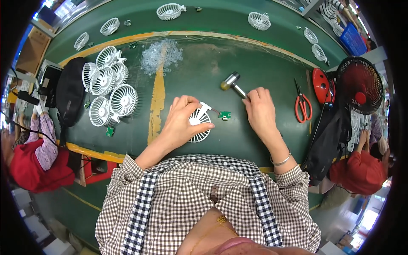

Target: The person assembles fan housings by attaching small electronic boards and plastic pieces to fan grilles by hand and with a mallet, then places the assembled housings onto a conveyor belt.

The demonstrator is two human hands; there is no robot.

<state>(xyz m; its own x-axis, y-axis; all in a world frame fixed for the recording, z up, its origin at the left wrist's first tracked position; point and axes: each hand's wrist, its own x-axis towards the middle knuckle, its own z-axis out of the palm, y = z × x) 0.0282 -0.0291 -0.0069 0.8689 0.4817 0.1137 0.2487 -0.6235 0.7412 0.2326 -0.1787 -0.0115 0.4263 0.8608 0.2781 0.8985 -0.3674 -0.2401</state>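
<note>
My left hand (pixel 183 122) grips a white round fan housing (pixel 201 132) with radial slats, held low over the green table in front of me. From the housing's short neck a thin wire runs to a small green circuit board (pixel 225 115), which lies to its right. My right hand (pixel 260 110) is closed around the handle of a small hammer (pixel 231 80). The hammer's head, metal with a yellowish face, points up and left, away from the housing. Part of the housing is hidden under my left fingers.
Several white fan housings (pixel 102 80) are piled at the left, beside a black bag (pixel 71 91). Small clear pieces (pixel 161 56) lie heaped farther back. Red-handled pliers (pixel 302 108) and a black fan (pixel 360 85) are at the right. More housings sit along the far belt (pixel 221 19). People work on both sides.
</note>
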